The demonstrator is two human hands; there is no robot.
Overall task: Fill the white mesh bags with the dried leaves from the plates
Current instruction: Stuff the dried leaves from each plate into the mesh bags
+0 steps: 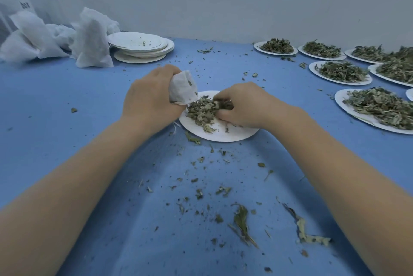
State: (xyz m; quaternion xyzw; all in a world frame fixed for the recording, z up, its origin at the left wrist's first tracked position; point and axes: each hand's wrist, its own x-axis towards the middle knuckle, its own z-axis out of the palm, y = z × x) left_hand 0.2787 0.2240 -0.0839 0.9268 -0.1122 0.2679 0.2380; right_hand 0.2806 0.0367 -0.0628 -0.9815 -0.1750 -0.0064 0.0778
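Two hands over centre of blue worktop [67, 101]. Left hand [149, 99] grips white mesh bag [182, 89] by neck, bag tilted toward plate [223, 134] just right of it. Right hand [245, 106] curled, pinching dried leaves [201, 111] heaped on same plate. Hands close, not touching. Full plates [342, 72] along worktop's right edge; stacked plates [143, 46] and filled bags [91, 39] at far left corner.

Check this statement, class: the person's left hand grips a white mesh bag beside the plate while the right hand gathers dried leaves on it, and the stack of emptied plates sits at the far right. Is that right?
One detail is wrong. The head view shows the stack of emptied plates at the far left, beside the filled bags; the far right holds plates still heaped with leaves. The left hand does grip the bag, and the right hand gathers leaves on the plate.
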